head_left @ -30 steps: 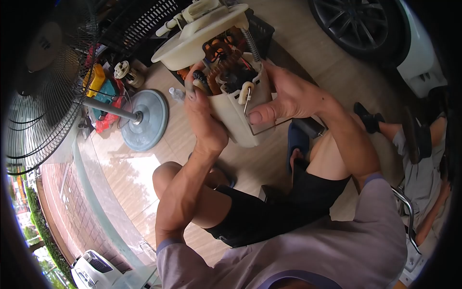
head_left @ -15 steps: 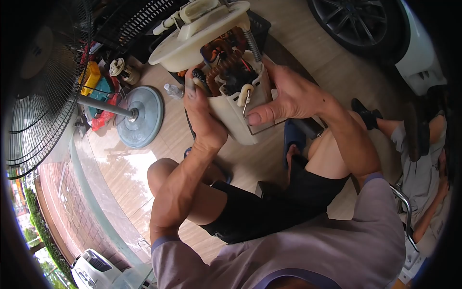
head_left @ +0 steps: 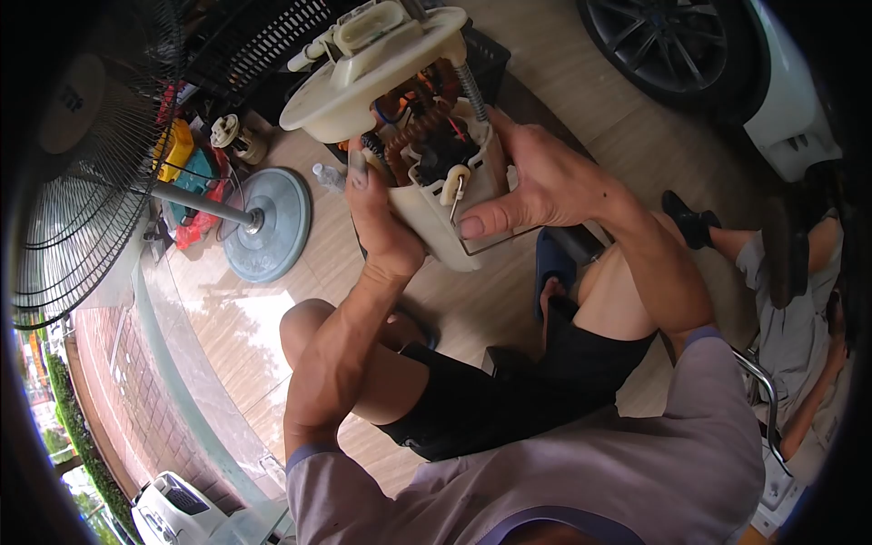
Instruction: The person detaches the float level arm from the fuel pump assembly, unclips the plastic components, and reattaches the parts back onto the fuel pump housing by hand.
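A fuel pump module (head_left: 436, 222) is held up before me between both hands. It has a cream plastic top flange (head_left: 377, 77), a spring post, brown corrugated hoses and a white lower cup. My left hand (head_left: 386, 218) wraps the cup's left side, thumb up near the hoses. My right hand (head_left: 545, 182) grips the right side, with its thumb at a bent thin metal rod (head_left: 459, 204) that runs from a small cream pivot on the cup's front. The fingers behind the cup are partly hidden.
A standing fan (head_left: 86, 182) with a round base (head_left: 266, 227) is at left. Beside it are a plastic bottle (head_left: 329, 176), another pump module (head_left: 238, 138) and a yellow item (head_left: 173, 150). Black crates (head_left: 259, 50) stand behind. A car wheel (head_left: 668, 41) and a seated person (head_left: 790, 318) are at right.
The module and both hands have shifted slightly left and down. My right thumb has moved a little left, and more of the bent rod shows below it.
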